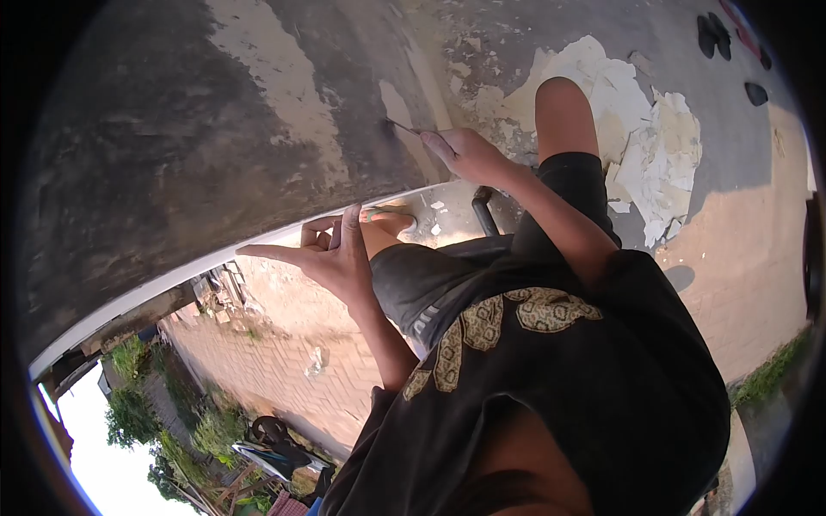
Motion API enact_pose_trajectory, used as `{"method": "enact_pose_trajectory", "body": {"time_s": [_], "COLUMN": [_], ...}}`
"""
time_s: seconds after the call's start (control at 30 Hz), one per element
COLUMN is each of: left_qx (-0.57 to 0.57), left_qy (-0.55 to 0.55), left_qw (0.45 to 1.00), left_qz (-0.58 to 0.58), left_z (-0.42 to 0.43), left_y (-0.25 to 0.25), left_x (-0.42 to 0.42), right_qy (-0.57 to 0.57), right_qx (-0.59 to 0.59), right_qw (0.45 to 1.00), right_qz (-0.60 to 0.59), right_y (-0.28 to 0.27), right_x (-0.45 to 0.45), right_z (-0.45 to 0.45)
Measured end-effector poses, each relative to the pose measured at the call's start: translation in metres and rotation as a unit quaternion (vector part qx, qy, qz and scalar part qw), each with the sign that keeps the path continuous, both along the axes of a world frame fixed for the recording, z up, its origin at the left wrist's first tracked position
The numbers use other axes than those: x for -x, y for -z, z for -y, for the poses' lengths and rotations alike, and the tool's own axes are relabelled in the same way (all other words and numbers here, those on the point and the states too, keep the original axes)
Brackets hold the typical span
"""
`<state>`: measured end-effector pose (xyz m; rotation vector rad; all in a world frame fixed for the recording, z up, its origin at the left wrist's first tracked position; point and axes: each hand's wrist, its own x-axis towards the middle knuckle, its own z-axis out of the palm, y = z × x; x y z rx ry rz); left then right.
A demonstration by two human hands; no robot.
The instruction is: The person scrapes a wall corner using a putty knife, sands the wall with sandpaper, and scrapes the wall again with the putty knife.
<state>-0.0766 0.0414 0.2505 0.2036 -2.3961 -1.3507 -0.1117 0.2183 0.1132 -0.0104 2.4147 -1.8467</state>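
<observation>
Evidently, a thin tool (404, 128) is gripped toward the wall (163, 120) by the right hand (475, 156); the left hand (338, 264) is partly spread, seemingly for balance.

Dark footwear (706, 36) lies on the grey floor (731, 155) at far right, while green shrubs (129, 413) stand near pale paving (284, 361) at left and grass (770, 376) grows at near right.
</observation>
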Motion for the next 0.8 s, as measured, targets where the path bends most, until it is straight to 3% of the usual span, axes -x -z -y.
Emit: {"method": "enact_pose_trajectory", "body": {"time_s": [0.13, 0.2, 0.4, 0.57, 0.7, 0.8], "left_qx": [0.071, 0.003, -0.024, 0.054, -0.026, -0.024], "left_qy": [-0.007, -0.011, 0.001, -0.009, -0.005, -0.001], "left_qw": [0.997, 1.0, 1.0, 0.998, 1.0, 1.0], "left_qz": [-0.027, 0.0, -0.004, -0.005, 0.006, -0.004], "left_z": [0.0, -0.005, -0.004, 0.001, -0.006, -0.006], "left_y": [0.0, -0.003, 0.001, 0.005, -0.002, -0.001], "left_x": [0.001, -0.001, 0.0, 0.0, 0.0, 0.0], "right_qy": [-0.029, -0.037, -0.019, -0.038, -0.051, -0.03], "right_qx": [0.01, 0.0, 0.024, -0.021, -0.015, 0.004], "right_qw": [0.999, 0.998, 0.998, 0.998, 0.998, 0.998], "right_qz": [0.044, 0.06, 0.046, 0.039, 0.033, 0.052], "right_y": [-0.012, -0.014, -0.012, -0.002, -0.01, -0.009], "right_x": [-0.005, -0.012, -0.007, 0.0, -0.006, 0.006], "right_z": [-0.006, -0.005, -0.007, -0.012, -0.007, -0.01]}}
